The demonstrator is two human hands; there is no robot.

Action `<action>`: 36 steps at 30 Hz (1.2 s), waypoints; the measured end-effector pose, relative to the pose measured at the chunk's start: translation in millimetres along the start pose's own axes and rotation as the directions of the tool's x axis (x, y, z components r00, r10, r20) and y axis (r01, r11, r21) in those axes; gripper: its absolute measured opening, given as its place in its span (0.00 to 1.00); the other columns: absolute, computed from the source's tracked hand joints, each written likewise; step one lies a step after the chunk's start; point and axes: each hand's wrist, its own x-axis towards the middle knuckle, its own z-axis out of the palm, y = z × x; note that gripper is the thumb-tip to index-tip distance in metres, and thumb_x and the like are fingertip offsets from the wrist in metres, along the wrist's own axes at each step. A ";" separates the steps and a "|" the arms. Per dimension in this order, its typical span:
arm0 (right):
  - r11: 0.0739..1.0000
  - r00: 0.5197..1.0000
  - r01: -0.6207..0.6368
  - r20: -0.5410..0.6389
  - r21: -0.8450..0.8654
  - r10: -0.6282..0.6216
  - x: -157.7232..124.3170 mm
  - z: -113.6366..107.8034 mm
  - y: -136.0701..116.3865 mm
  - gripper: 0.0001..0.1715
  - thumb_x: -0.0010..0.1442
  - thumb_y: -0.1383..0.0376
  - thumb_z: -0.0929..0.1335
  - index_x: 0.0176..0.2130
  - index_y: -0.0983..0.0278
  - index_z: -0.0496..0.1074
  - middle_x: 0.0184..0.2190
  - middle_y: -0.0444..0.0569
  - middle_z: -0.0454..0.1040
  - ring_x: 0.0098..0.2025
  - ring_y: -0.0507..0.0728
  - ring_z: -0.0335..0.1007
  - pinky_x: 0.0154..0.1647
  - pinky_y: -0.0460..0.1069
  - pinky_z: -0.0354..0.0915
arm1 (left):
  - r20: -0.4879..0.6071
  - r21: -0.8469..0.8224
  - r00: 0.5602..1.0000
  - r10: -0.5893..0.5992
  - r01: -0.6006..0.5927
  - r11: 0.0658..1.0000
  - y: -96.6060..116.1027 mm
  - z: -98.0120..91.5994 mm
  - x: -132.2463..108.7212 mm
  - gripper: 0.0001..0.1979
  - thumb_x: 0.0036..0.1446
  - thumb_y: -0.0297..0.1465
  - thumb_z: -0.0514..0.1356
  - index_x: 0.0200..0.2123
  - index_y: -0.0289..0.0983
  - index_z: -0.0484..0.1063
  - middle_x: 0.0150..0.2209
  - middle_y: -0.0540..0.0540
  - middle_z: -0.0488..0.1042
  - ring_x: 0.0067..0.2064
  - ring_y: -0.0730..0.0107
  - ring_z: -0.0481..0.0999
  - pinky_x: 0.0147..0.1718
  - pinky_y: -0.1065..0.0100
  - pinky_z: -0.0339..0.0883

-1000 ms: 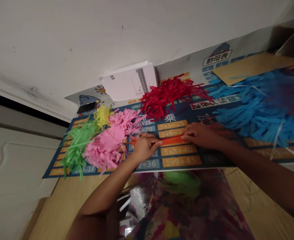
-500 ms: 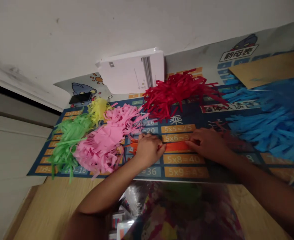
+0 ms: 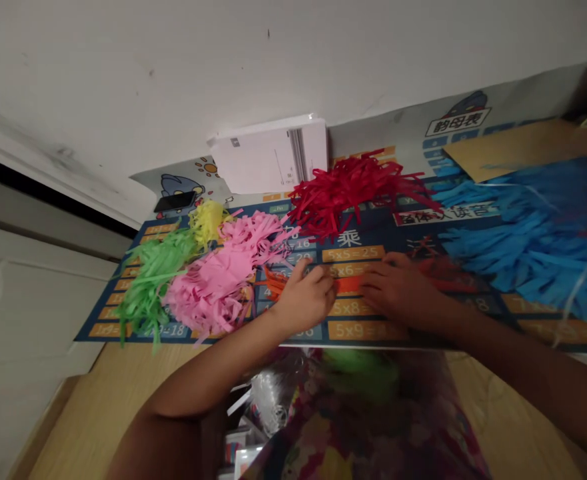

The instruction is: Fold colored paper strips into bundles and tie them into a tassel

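A folded strip of orange tissue paper lies flat on the printed mat, its two ends cut into fringe. My left hand is closed over the left part of the strip, fingers bent, with orange fringe poking out beyond it. On the right part, my right hand presses with its fingers close together. Fringe in a darker orange-red shows past the right wrist. Between the hands a short flat band of the paper is visible. My fingertips partly hide where they grip.
Pink, green, yellow, red and blue fringed tissue bundles lie around. A white box stands against the wall, near a dark phone. Brown card lies behind the blue bundle.
The view has shifted slightly. My hands have come a little closer together on the orange paper, and their pinch has become a flatter press with bent fingers.
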 end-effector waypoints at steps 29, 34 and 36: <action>0.986 0.986 -0.168 0.008 0.008 0.168 -0.3 18.7 8.1 0.14 0.68 0.67 0.64 0.34 0.63 0.76 0.35 0.49 0.79 0.41 0.59 0.67 0.44 0.56 0.48 | -0.107 -0.145 0.961 -0.255 0.239 0.960 4.0 13.8 -13.6 0.09 0.67 0.29 0.57 0.42 0.44 0.78 0.38 0.50 0.83 0.46 0.62 0.76 0.61 0.43 0.43; 0.901 0.942 -0.329 0.037 0.283 0.332 -14.1 24.8 26.1 0.08 0.64 0.63 0.70 0.32 0.60 0.79 0.37 0.47 0.79 0.43 0.59 0.70 0.44 0.54 0.51 | -0.025 -0.309 0.903 -0.429 0.401 0.862 -0.9 13.9 -18.7 0.09 0.67 0.34 0.58 0.38 0.43 0.79 0.41 0.48 0.83 0.46 0.62 0.76 0.58 0.48 0.48; 0.841 0.916 -0.394 0.080 0.371 0.393 -12.9 26.7 30.4 0.08 0.62 0.62 0.71 0.32 0.61 0.79 0.36 0.48 0.78 0.43 0.59 0.70 0.43 0.53 0.53 | 0.031 -0.360 0.878 -0.477 0.455 0.814 -3.3 13.3 -14.8 0.09 0.66 0.34 0.59 0.36 0.42 0.79 0.40 0.48 0.82 0.46 0.61 0.76 0.56 0.50 0.50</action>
